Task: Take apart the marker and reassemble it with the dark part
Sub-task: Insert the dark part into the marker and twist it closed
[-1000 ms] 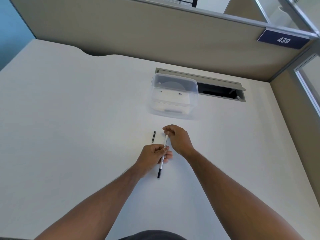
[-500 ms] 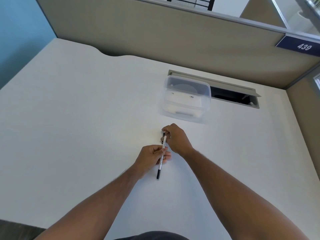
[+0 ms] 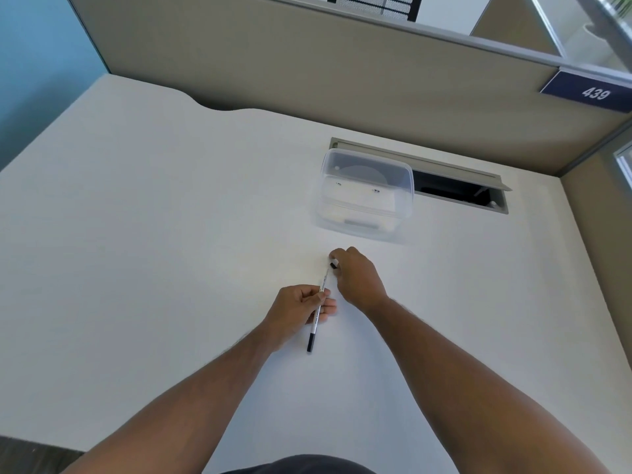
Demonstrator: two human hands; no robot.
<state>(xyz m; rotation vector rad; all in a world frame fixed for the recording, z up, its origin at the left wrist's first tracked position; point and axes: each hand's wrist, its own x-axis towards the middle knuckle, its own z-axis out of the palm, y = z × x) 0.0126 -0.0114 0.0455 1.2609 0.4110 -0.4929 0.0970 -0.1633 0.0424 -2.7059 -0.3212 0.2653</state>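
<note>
In the head view, a thin white marker point(image 3: 318, 311) is held over the white table point(image 3: 154, 234). It is pinched around its middle by the fingers point(image 3: 321, 297) of the left hand point(image 3: 301, 311). Its black end point(image 3: 310, 345) sticks out below that hand, toward the person. Its far end points up toward the right hand point(image 3: 355, 278).

A small dark part point(image 3: 333, 265) is gripped by the fingers of the right hand, which are closed around it. It is seen just beside the far tip of the marker. It cannot be told if the two are touching.

A clear plastic box point(image 3: 366, 195) is set on the table farther back, well apart from both hands. A long slot point(image 3: 455, 189) in the table is seen behind the box.
</note>
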